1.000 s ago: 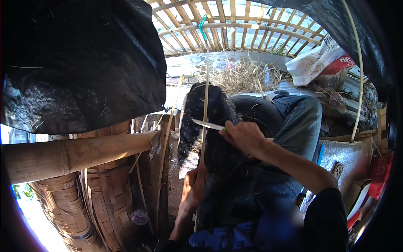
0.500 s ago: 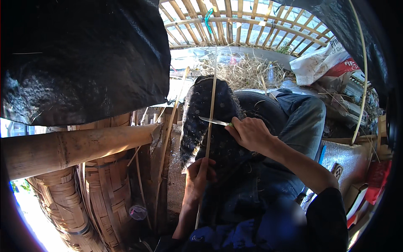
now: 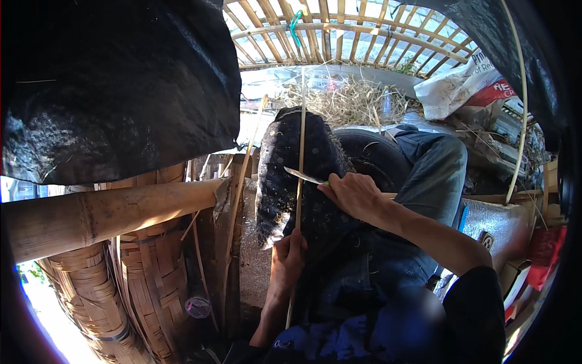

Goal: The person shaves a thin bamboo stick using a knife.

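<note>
A long thin bamboo strip (image 3: 301, 139) runs lengthwise across a dark, worn pad (image 3: 324, 145) over my lap. My left hand (image 3: 287, 258) is closed round the strip's lower part, thumb pointing up along it. In my right hand (image 3: 353, 195) is a knife (image 3: 306, 176) with a green handle, most of which my fingers hide. Its blade points left and lies across the strip, a little above my left hand; whether it cuts into the strip I cannot tell.
A thick bamboo pole (image 3: 115, 209) juts in from the left, above woven bamboo rolls (image 3: 148, 267). Dark sheeting (image 3: 121, 91) hangs at upper left. Beyond the pad lie bamboo shavings (image 3: 351, 100) before a slatted bamboo fence (image 3: 339, 30). A tyre (image 3: 379, 156) stands beside my knee.
The knife blade has tilted, its handle end now lower than its tip. My left hand's fingers have wrapped more tightly round the strip. The whole view has shifted slightly.
</note>
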Tool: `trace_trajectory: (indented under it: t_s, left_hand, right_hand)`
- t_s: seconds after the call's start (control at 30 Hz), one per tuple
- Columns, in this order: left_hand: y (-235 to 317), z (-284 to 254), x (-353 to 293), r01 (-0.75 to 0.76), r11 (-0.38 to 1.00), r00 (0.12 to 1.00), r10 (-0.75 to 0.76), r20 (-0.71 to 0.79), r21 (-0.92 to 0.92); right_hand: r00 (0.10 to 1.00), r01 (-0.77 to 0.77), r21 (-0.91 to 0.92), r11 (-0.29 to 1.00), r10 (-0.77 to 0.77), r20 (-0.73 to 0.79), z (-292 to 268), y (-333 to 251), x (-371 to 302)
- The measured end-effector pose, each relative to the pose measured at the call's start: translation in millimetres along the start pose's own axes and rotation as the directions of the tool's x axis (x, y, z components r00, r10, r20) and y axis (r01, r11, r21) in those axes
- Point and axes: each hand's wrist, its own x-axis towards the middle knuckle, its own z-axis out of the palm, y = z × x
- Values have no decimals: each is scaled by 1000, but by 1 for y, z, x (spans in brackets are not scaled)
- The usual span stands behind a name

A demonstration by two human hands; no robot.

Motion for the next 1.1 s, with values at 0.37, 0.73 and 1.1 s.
trace_trajectory:
  t_s: [0.37, 0.73, 1.1]
  left_hand:
    - [13, 4, -12, 40, 999, 997, -39, -64, 16]
    - [15, -1, -19, 47, 998, 998, -44, -52, 47]
    - [7, -8, -31, 51, 999, 996, -51, 70, -2]
  right_hand:
    - [999, -15, 38, 999, 16, -30, 10, 4, 12]
    - [993, 34, -31, 999, -38, -114, 18, 10, 33]
    - [963, -201, 158, 967, 224, -148, -1, 47, 53]
